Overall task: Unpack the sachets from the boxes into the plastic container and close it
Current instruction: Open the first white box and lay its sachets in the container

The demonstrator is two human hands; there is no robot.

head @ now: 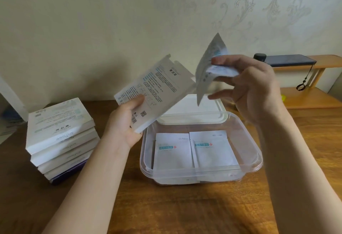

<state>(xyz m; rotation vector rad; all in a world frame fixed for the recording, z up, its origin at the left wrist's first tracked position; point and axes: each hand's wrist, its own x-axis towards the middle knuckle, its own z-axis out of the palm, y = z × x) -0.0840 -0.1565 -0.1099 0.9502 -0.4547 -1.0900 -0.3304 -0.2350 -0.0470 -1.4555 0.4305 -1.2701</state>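
My left hand grips a flat white box, tilted with its open flap end up, above the left rim of the clear plastic container. My right hand pinches a bunch of white sachets in the air above the container's far side, just clear of the box's mouth. Two piles of white sachets lie side by side inside the container. The container's white lid lies flat on the table right behind it.
A stack of several flat white boxes with a dark one at the bottom stands on the wooden table to the left. A low wooden shelf at the right back carries a dark phone and a hanging strap.
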